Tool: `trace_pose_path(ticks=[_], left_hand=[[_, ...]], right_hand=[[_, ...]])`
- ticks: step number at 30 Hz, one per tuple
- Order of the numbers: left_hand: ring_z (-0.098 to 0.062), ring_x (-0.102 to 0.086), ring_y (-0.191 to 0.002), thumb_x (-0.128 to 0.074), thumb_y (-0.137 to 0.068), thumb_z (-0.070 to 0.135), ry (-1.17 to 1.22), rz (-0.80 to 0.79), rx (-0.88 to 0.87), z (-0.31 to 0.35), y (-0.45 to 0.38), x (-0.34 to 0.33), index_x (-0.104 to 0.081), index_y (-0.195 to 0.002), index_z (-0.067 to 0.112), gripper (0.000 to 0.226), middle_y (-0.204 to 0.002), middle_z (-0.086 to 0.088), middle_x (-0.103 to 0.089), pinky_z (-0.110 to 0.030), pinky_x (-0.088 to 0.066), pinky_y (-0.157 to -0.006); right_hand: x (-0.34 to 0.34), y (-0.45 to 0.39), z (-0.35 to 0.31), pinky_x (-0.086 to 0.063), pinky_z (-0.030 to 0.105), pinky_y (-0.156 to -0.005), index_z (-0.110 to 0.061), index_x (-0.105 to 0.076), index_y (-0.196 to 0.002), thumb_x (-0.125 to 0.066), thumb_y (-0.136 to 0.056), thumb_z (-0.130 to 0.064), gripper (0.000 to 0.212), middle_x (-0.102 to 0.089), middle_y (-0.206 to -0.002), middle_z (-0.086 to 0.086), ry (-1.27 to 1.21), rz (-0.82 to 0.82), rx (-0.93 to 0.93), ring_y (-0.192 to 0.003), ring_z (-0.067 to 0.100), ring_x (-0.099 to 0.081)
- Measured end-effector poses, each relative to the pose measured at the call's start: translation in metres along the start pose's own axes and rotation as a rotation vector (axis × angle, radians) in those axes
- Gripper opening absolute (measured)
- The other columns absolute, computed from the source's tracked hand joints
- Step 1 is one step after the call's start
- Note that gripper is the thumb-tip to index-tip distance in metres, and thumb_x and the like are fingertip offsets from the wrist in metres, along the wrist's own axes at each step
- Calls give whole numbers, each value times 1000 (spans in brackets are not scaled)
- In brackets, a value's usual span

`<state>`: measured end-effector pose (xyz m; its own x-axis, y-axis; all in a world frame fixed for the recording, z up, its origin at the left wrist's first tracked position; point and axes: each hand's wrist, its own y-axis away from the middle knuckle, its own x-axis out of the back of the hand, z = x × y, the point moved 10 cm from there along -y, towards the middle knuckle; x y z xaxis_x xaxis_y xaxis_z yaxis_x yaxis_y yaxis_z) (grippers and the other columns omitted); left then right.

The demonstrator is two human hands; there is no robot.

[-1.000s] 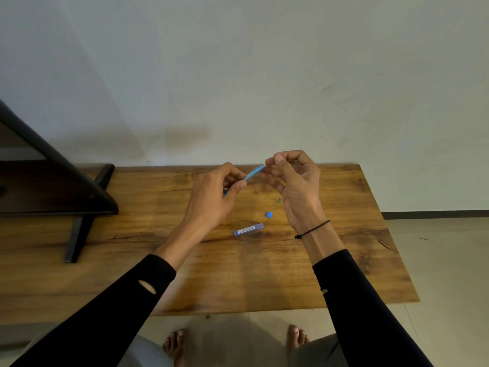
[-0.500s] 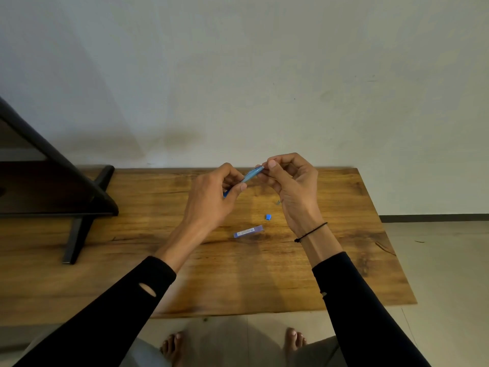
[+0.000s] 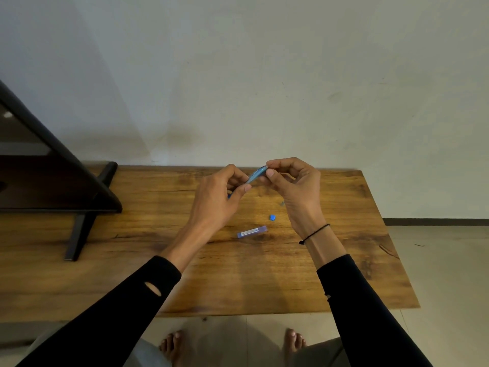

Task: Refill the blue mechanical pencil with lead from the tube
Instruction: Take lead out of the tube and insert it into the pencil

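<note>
Two bare feet [image 3: 232, 345] show nearest, below the table [image 3: 264, 282] edge. Farther in, the lead tube [image 3: 252, 232] lies flat on the wood, a small blue cap [image 3: 272, 217] just beyond it. Above the far edge, the left hand [image 3: 214, 200] pinches the blue pencil [image 3: 256, 175]; the right hand [image 3: 295, 186] pinches its upper end.

Bare tabletop [image 3: 264, 282] nearside of lead tube [image 3: 252, 232] and cap [image 3: 272, 217]; dark stand [image 3: 79, 215] far left.
</note>
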<state>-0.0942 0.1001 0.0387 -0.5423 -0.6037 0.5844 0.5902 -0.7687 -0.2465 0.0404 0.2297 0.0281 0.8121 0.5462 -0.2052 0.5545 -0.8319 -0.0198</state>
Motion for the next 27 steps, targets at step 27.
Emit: trace_pose_path(ticks=[27], left_hand=[[12, -68, -85, -80, -96, 18, 147, -17, 72, -22, -6, -8, -75, -107, 17, 12, -95, 18, -74, -6, -53, -74]], right_hand=[[53, -8, 42, -52, 42, -72, -22, -66, -87, -74, -93, -10, 15, -60, -97, -4, 1441, -359, 73, -85, 24, -60]])
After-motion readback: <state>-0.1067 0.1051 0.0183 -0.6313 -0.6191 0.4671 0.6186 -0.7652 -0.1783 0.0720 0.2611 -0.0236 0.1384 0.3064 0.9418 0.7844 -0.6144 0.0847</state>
